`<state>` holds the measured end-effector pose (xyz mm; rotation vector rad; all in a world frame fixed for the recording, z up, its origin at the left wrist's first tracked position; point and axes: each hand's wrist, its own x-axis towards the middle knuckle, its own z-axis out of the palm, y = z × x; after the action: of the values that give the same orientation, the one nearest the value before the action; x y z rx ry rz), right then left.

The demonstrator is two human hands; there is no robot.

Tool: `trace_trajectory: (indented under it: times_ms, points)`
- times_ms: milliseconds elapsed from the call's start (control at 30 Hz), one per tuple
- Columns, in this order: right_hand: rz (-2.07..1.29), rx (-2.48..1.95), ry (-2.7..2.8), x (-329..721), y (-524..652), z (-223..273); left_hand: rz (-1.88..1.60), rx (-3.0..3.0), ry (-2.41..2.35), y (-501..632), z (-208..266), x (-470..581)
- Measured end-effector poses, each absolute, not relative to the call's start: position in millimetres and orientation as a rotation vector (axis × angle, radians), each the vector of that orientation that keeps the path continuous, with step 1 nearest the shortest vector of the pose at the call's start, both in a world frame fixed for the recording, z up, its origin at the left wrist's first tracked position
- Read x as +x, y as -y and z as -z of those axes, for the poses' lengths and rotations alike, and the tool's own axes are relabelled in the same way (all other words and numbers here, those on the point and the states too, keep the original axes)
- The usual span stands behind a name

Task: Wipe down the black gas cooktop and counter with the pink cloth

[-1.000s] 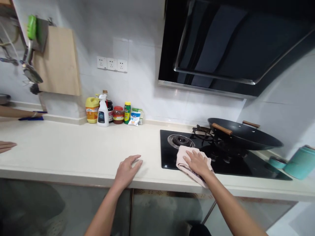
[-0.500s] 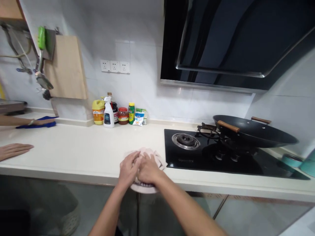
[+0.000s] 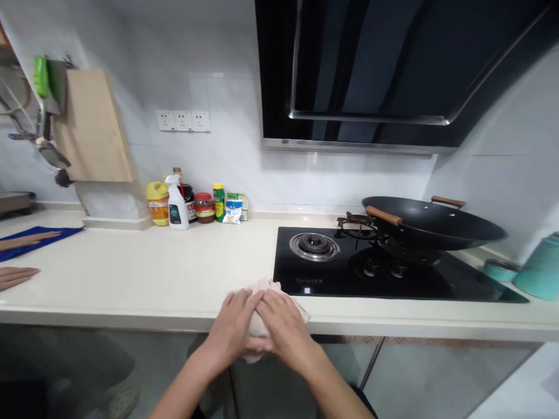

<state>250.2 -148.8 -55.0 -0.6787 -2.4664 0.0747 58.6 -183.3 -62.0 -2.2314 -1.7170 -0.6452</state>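
A pale pink cloth point(image 3: 259, 325) lies bunched at the front edge of the white countertop point(image 3: 166, 270), and part of it hangs below that edge. My left hand point(image 3: 232, 326) is closed over its left side. From the right, my right hand point(image 3: 286, 326) curls over it too, with the two hands close together. Below, a thumb presses against the lower part of the cloth. The palms and the cloth under them are hidden.
A black gas stove point(image 3: 332, 288) borders the cloth on the right, carrying a large wok point(image 3: 437, 224). Along the wall stand a spray bottle point(image 3: 177, 206) and several condiments. At far left another person's hand point(image 3: 17, 276) rests near a blue cloth point(image 3: 65, 234).
The view has shifted right. My hands have drawn nearer to the counter's front edge, and the cloth, spread out before, is now more gathered between them.
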Motion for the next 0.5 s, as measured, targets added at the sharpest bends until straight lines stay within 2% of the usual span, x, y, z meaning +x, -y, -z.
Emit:
trace_trajectory:
  times_ms: [167,367,500]
  points:
    - [0.129,-0.926,2.32,335,146,83,0.596,-2.282,1.618,166,72,161]
    - [0.553,-1.198,2.203,469,125,120,0.504,-2.424,1.303,123,86,297]
    - [0.59,-1.298,2.13,559,110,132,0.527,-2.41,1.064,99,89,378]
